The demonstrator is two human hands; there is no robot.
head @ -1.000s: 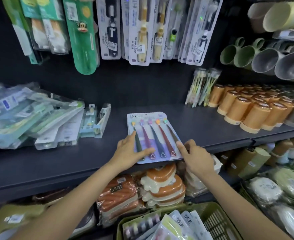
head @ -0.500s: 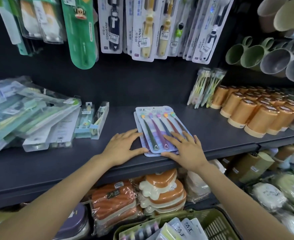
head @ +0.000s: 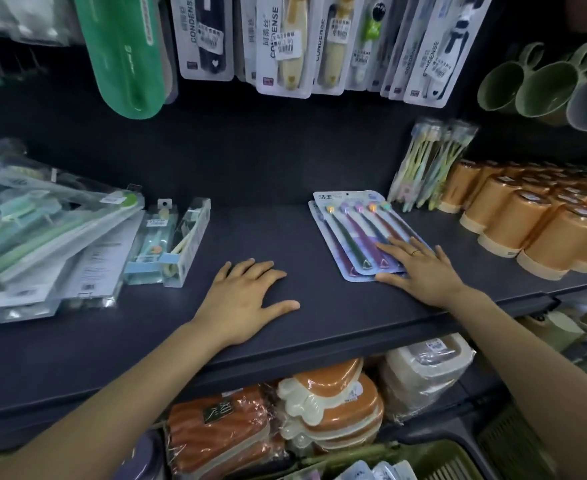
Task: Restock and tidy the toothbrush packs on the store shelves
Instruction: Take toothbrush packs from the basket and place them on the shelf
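Note:
A small stack of flat light-blue toothbrush packs, each showing several coloured brushes, lies on the dark shelf right of centre. My right hand rests flat on the near end of the top pack, fingers spread. My left hand lies flat on the bare shelf to the left of the stack, apart from it, holding nothing. Messy clear toothbrush boxes and packs are piled at the shelf's left end.
Orange cups crowd the shelf's right end, with bagged toothbrushes leaning behind them. Carded toothbrushes and a green case hang above. Mugs hang top right. Soap boxes fill the lower shelf; a green basket sits below.
Both hands slid the stack of packs to the right and deeper along the shelf. My left hand has come off the packs and now lies on the bare shelf.

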